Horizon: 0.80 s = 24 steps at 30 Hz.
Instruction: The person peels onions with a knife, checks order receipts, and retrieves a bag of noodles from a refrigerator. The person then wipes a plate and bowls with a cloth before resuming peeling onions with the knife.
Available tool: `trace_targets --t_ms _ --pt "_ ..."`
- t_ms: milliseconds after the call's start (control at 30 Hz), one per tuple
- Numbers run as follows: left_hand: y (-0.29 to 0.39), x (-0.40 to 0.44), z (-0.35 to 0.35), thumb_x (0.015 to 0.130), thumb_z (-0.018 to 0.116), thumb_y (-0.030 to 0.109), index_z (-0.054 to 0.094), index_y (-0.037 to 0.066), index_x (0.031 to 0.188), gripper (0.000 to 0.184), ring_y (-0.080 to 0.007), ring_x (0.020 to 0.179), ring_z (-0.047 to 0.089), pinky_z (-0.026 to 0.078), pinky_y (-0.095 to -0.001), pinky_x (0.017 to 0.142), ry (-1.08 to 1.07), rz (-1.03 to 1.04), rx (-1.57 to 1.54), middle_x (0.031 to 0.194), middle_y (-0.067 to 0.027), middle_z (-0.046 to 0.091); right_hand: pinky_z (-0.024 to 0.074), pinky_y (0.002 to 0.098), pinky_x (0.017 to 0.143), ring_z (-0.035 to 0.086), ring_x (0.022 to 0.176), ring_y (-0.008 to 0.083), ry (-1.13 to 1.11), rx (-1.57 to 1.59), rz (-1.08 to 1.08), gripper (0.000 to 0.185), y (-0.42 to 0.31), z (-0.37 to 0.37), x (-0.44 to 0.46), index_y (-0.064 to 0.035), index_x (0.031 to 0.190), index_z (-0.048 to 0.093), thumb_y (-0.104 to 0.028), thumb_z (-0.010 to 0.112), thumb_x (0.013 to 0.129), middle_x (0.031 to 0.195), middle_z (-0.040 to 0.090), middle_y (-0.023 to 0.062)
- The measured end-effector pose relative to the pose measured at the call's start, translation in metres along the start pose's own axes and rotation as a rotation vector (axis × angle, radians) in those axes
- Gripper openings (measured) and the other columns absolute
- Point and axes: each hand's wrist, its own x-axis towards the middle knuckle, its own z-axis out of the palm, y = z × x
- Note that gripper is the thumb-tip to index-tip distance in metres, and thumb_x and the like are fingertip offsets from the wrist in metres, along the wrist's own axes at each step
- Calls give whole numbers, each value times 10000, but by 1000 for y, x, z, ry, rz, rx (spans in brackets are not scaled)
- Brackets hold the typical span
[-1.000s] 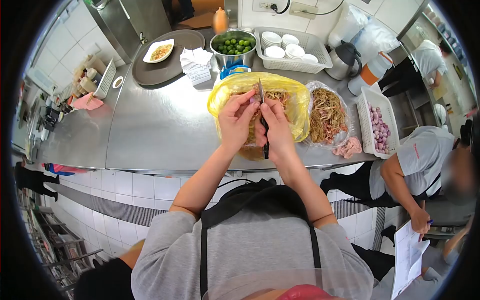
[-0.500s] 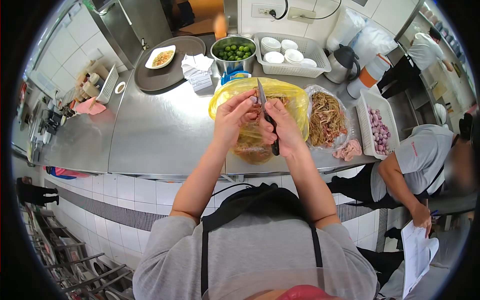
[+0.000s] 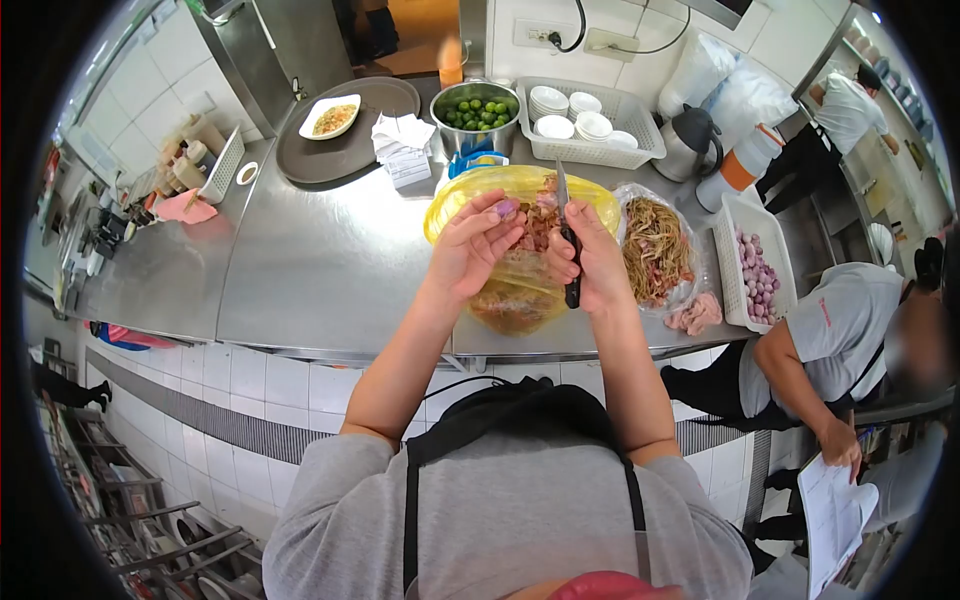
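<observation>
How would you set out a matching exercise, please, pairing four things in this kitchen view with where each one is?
Things:
1. knife
2. single purple bulb
3. round green fruits
4. small white bowls

Places:
A. in the metal pot
B. in the fingers of the left hand
C. in the white basket beside the pot
D. in the right hand

Pairs: 1-D, 2-B, 3-A, 4-C

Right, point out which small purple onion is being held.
The purple onion pinched in the fingers of the left hand; the other onions lie heaped in the white basket at the right.
</observation>
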Motion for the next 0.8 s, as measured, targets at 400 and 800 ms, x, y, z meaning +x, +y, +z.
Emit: trace_targets --t_ms 400,800 --pt "-3 -2 7 745 536 -84 500 -29 1049 311 -158 893 566 469 -253 796 96 221 201 979 -103 568 271 175 352 329 402 50 23 -536 -139 430 16 12 -7 -117 1304 309 -220 406 898 537 391 -15" --pt "-14 -8 18 716 552 -116 516 -13 997 302 -117 873 544 439 -231 788 85 502 534 950 -68 563 291 183 342 330 392 51 65 -269 -31 408 29 25 -17 -172 1289 346 -227 425 892 547 393 -13"
